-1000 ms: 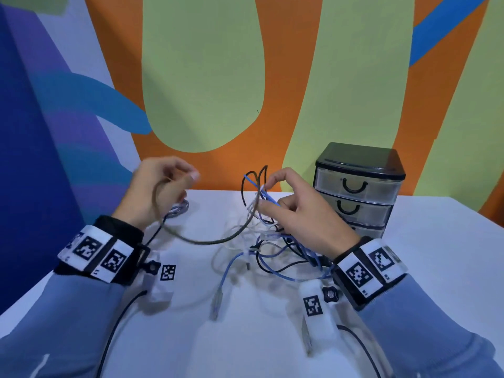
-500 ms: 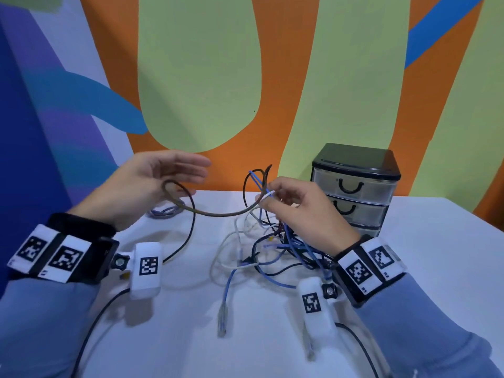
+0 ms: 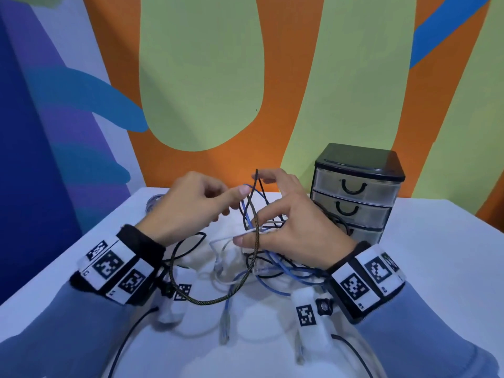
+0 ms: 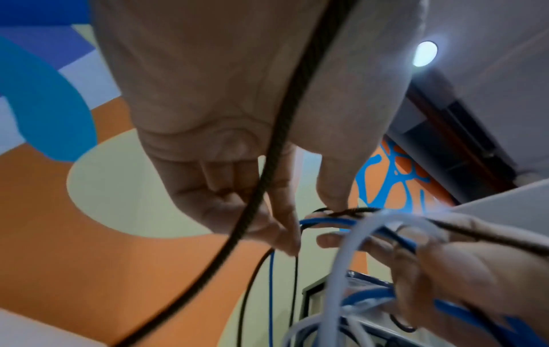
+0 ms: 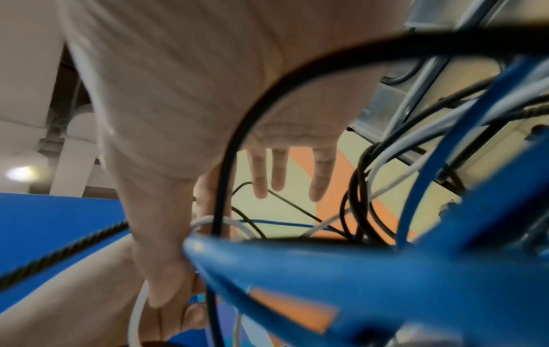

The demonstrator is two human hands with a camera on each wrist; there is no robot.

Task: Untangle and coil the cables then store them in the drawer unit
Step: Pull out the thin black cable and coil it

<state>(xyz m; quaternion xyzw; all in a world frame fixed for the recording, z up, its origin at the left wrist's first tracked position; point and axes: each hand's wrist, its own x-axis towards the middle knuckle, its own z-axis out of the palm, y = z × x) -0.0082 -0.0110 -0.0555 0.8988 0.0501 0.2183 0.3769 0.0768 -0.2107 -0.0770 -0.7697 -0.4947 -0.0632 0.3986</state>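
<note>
Left fingers: the fingers [image 4: 226, 206] of the left hand [image 3: 188, 208] were seen curled inward, with the thumb tip held out toward the raised cable loops; whether a strand was actually pinched could not be told.
Right fingers: the fingers [image 5: 279, 169] of the right hand [image 3: 294, 227] were seen held straight and slightly spread, with the index raised to the top of the loops and the thumb pushed out beneath them; a white cable [image 3: 268, 229] was seen lying across the thumb side of the hand.
Braided cable: a dark braided cable [image 3: 255, 255] was seen rising between the two hands, passing just in front of the right thumb and hanging in a wide loop down toward the left wrist.
Blue cable: a blue cable [image 3: 246, 214] was seen crossing the braided one between the fingertips of both hands, then running down under the right palm.
Tangle: the remaining cables [image 3: 272, 271] were seen heaped below and behind the right hand, on the white table [image 3: 436, 268].
Drawer unit: the drawer unit [image 3: 354, 192] was seen standing just beyond the right hand's knuckles, with all visible drawers closed.
Wrists: marker bands [image 3: 114, 268] were seen strapped over blue sleeves.
</note>
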